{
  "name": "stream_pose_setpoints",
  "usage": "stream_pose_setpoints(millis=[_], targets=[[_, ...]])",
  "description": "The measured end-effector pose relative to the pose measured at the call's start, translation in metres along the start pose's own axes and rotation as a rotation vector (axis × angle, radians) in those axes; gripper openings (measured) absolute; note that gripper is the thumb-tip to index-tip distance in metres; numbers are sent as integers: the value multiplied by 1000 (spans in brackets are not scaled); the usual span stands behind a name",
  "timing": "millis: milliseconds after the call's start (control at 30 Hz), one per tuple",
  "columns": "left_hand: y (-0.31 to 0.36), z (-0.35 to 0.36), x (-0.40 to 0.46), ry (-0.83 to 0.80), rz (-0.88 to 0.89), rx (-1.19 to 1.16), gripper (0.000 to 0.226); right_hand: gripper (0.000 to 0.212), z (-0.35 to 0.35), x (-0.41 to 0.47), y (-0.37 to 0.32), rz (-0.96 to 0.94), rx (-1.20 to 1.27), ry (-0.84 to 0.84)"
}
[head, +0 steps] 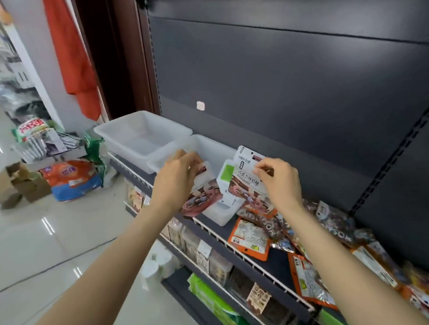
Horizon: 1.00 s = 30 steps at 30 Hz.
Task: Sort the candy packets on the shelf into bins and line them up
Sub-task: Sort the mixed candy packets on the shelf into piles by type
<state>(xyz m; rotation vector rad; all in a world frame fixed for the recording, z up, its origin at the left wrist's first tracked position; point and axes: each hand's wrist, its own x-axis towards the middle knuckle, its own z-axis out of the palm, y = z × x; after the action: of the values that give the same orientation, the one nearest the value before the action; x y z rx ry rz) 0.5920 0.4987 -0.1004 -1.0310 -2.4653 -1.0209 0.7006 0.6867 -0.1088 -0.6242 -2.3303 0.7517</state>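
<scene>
Both hands pinch candy packets over the near bin (220,221): left hand (176,180) one packet (201,191), right hand (280,180) another (247,175). Light, floppy, probably slippery film; grip top edge.

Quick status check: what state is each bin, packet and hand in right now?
Left hand: pinching a chocolate candy packet over the near bin.
Right hand: pinching a white chocolate packet, upright.
Far bin: nothing visible inside.
Green-and-white packet: standing in the near bin.
Orange packets: loose, unsorted on the shelf.
</scene>
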Motion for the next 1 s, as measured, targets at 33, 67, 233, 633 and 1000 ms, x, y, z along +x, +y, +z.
stream_pose_setpoints(millis=[33,67,233,633,1000], targets=[[-10,1,12,-2,10,-10,15,7,10,11,-2,8,-8,14],[-20,2,25,-8,22,-22,15,7,21,23,-4,21,-15,25],[-67,13,86,-84,143,-94,15,7,70,69,-12,68,-42,69],[-136,45,176,-269,339,-235,11,7,143,110,4,250,-114,43],[-130,101,191,-604,429,-298,13,30,150,116,45,481,-161,-113]])
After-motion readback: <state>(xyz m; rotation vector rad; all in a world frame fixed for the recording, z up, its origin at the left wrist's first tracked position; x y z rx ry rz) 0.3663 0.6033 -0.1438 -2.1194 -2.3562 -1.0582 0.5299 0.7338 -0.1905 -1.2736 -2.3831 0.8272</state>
